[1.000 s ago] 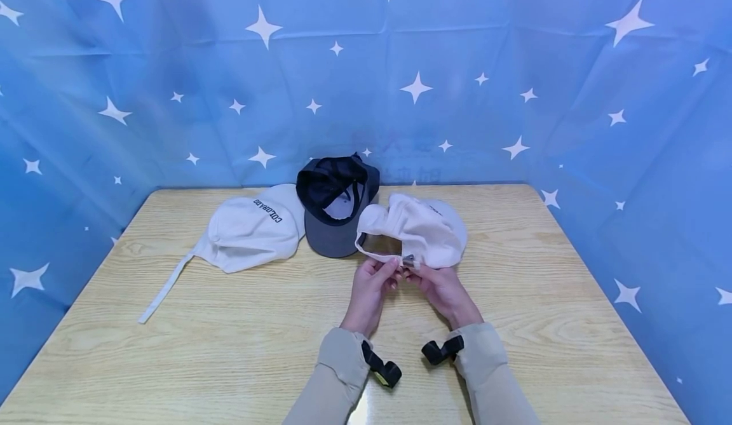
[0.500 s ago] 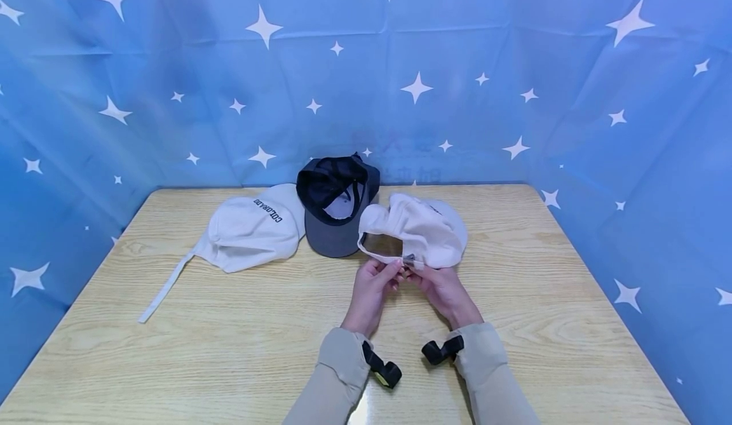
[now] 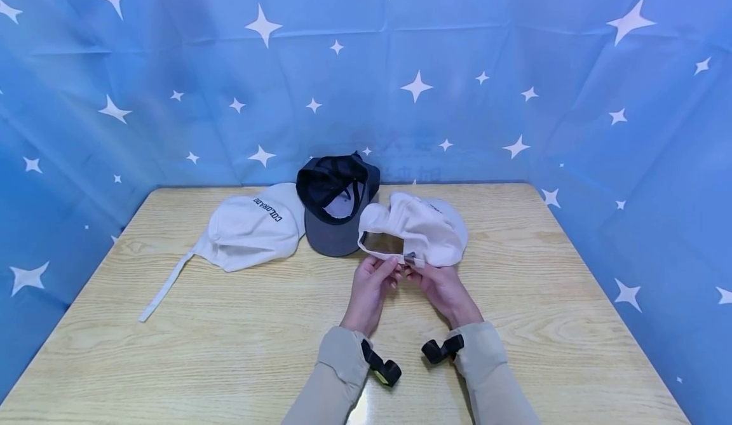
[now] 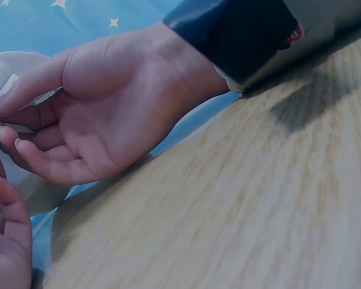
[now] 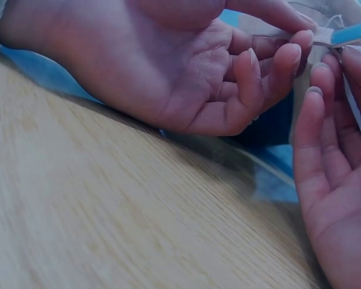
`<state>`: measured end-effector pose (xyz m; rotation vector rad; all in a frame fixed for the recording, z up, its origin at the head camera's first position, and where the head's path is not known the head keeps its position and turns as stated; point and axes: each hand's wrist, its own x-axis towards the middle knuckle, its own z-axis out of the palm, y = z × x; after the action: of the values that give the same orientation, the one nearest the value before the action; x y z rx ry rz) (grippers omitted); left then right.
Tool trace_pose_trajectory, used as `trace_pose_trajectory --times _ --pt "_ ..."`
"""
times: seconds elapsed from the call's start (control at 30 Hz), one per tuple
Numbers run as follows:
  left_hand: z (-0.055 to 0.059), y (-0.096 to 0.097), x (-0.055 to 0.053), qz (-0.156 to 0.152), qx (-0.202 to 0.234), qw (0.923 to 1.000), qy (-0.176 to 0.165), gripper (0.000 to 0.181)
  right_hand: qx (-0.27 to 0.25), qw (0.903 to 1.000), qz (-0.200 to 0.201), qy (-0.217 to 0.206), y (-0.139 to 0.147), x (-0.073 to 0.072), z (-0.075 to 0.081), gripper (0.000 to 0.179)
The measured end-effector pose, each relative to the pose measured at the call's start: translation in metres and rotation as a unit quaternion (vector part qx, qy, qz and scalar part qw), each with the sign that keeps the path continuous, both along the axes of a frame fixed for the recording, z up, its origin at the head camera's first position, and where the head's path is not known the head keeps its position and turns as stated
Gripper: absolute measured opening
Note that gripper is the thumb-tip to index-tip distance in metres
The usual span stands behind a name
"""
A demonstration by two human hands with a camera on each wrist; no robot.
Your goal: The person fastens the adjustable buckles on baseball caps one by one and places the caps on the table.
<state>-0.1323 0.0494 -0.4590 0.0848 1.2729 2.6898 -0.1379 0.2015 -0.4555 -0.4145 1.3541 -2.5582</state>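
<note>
Head view puts the cap (image 3: 426, 234) near the far side of the table (image 3: 171, 361), just right of the dark cap (image 3: 333, 237), with its back opening toward you. You have both hands at the lower edge of that opening. Your left hand (image 3: 368, 288) pinches the strap (image 3: 372, 253) between thumb and fingers; your right hand (image 3: 448, 291) pinches it on the other side of the buckle (image 3: 410, 258), its fingertips close to your left ones.

By the look of it, the step in hand is working the strap at its buckle — fine work, so the next move calls for a firm pinch on either side and little pull on the cloth. The COLORADO cap (image 3: 251, 234) lies further left, its strap tail (image 3: 168, 285) stretched toward you.

Much of the detail is hard to make out. Your thumbs cover part of the strap, so you cannot tell how far it runs through the buckle. Left wrist view cuts the cap off at its edge, while right wrist view catches the buckle only in its top corner, blue with glare. Whether the cap rests fully on the table — that you cannot tell either.
</note>
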Motion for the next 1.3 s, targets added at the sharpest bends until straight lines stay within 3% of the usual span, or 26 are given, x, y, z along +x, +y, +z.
trace_pose_trajectory --times 0.87,1.13,1.3 --pt "-0.0001 -0.0006 0.0002 -0.008 -0.027 0.9996 0.005 0.02 0.014 0.9998 -0.008 -0.012 -0.001 0.0011 -0.0012 0.017" --pt "0.0001 -0.0006 -0.0006 -0.005 -0.01 0.9999 0.011 0.018 0.025 0.9993 -0.013 -0.023 -0.0021 0.0022 -0.0005 0.018" --pt "0.0004 0.0003 -0.0003 -0.005 -0.029 0.9995 0.012 0.021 0.025 0.9992 -0.018 -0.026 -0.0021 0.0031 0.0011 0.013"
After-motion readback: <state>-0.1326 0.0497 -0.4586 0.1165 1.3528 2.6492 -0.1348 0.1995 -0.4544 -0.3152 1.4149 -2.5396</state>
